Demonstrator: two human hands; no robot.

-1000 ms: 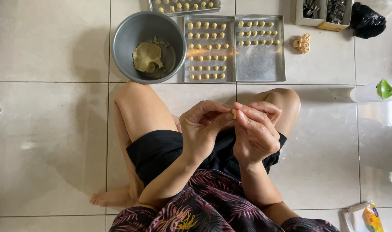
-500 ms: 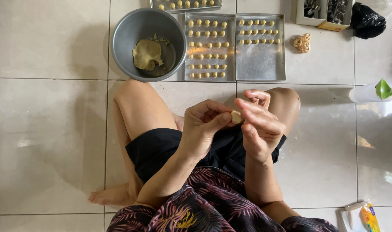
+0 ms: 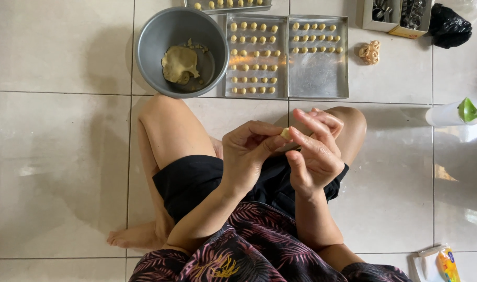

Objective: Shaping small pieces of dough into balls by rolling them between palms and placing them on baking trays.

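I sit cross-legged on a tiled floor. A small pale dough ball (image 3: pixel 285 133) is pinched between the fingertips of my left hand (image 3: pixel 249 154) and my right hand (image 3: pixel 314 149), held above my lap. Ahead of my left knee stands a grey metal bowl (image 3: pixel 150 39) with a lump of yellowish dough (image 3: pixel 180 63) inside. Beside the bowl lie two metal baking trays: the left tray (image 3: pixel 256 92) carries several rows of dough balls, the right tray (image 3: pixel 318 78) has two rows near its far edge.
A third tray with dough balls (image 3: pixel 228 5) peeks in at the top. A small patterned mould (image 3: pixel 369 52), a box of metal cutters (image 3: pixel 398 15) and a black bag (image 3: pixel 450 26) lie at the far right. A white bottle with green cap (image 3: pixel 455 112) lies at the right edge.
My hands have shifted slightly and the fingers have reworked the dough ball between them. The view has drifted a little.
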